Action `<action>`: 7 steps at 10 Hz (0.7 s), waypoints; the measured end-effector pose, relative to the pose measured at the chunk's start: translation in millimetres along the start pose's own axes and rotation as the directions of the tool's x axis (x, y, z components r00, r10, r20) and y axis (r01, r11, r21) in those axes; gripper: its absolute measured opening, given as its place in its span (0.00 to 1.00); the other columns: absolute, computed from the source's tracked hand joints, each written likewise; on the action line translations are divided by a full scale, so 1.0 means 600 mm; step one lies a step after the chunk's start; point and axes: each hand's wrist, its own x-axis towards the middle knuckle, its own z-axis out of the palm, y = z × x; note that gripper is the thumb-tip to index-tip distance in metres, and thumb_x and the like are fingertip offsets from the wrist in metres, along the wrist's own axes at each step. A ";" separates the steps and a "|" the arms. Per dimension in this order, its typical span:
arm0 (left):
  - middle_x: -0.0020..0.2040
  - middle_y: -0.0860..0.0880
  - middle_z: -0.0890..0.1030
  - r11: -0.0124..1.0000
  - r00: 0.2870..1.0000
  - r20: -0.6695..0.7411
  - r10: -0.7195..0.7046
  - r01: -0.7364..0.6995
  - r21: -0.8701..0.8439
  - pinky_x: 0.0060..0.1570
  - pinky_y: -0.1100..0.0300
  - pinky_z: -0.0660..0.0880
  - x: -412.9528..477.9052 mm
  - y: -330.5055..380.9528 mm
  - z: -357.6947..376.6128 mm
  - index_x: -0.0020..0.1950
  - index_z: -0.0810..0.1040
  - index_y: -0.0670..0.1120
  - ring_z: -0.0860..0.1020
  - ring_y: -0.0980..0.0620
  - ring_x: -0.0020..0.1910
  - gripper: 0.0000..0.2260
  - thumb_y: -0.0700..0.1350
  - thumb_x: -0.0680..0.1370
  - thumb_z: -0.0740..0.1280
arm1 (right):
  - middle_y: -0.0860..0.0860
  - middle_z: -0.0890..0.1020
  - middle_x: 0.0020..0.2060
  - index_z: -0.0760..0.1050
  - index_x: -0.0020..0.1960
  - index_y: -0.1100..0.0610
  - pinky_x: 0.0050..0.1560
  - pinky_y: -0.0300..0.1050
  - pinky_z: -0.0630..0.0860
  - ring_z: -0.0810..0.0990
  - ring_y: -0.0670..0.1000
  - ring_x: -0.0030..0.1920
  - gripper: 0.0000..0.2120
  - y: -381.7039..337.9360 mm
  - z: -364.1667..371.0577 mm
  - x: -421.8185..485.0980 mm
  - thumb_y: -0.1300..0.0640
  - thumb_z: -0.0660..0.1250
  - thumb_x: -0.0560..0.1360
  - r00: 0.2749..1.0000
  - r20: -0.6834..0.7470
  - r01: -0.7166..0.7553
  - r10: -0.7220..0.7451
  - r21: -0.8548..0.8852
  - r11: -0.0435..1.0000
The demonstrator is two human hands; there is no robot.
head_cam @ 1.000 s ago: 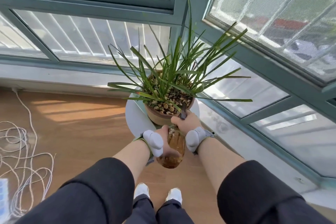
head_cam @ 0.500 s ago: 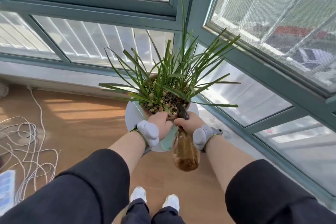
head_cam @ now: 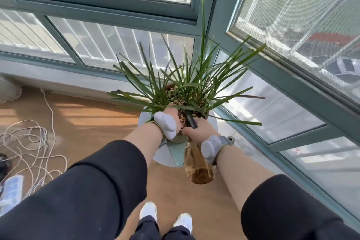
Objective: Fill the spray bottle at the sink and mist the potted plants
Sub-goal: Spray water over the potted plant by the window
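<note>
The right hand (head_cam: pixel 200 132) holds the amber spray bottle (head_cam: pixel 198 169) by its neck, fingers clamped round it. The black nozzle (head_cam: pixel 190 121) points into the potted plant (head_cam: pixel 187 85) on the small round table (head_cam: pixel 165 155). The left hand (head_cam: pixel 168 117) reaches among the leaves at the pot's rim, and its fingers are hidden, so I cannot tell whether they are together or apart.

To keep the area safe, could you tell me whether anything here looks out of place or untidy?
A white cord lies loosely tangled across the wooden floor at left, beside what may be a power strip, which looks untidy. The potted plant stands upright, nothing spilled.
</note>
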 end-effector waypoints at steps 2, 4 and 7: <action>0.71 0.41 0.62 0.916 0.999 0.041 -0.033 0.013 0.402 0.65 0.51 0.67 -0.017 0.006 0.003 0.70 0.60 0.41 0.63 0.42 0.69 0.20 0.42 0.79 0.57 | 0.51 0.69 0.27 0.63 0.29 0.55 0.34 0.45 0.62 0.67 0.52 0.31 0.13 -0.022 0.007 0.007 0.56 0.64 0.69 0.999 -0.025 -0.037 0.037 0.012 0.999; 0.77 0.47 0.44 0.924 1.000 0.019 -0.019 0.011 0.382 0.68 0.50 0.62 -0.015 0.007 0.003 0.75 0.43 0.41 0.45 0.51 0.76 0.29 0.45 0.81 0.56 | 0.48 0.66 0.22 0.60 0.26 0.53 0.29 0.43 0.59 0.63 0.50 0.26 0.18 -0.039 0.004 0.019 0.58 0.63 0.71 0.999 -0.004 0.032 -0.032 -0.021 0.999; 0.77 0.47 0.47 0.938 0.999 0.036 -0.039 0.024 0.346 0.66 0.48 0.67 -0.021 0.013 -0.002 0.75 0.46 0.40 0.48 0.54 0.76 0.28 0.43 0.80 0.57 | 0.48 0.67 0.23 0.61 0.27 0.53 0.29 0.43 0.60 0.65 0.50 0.27 0.15 -0.044 0.001 0.030 0.57 0.64 0.69 0.997 -0.076 0.008 -0.011 -0.032 0.999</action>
